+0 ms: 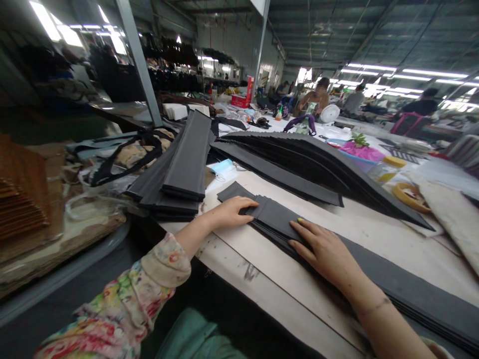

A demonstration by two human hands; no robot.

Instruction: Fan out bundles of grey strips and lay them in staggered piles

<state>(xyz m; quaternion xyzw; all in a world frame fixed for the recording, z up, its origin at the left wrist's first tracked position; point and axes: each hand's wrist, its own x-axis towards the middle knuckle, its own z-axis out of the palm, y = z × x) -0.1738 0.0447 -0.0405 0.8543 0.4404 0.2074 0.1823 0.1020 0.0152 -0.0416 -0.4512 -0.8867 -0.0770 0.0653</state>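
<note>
My left grip (232, 213) touches the strips (275, 218) near their left end, while my right grip (322, 249) rests on top of them. Beyond them, a blue mask (223, 169) lies on the pale surface (288, 291).

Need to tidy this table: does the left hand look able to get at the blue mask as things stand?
Probably yes: the blue mask lies just beyond the left hand, with only the low end of the grey strips seeming to lie between.

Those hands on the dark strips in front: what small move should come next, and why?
Perhaps the left hand should even up the stack of dark strips at its far end: a lower strip juts out beyond the upper layers there, and the right hand rests on top.
</note>
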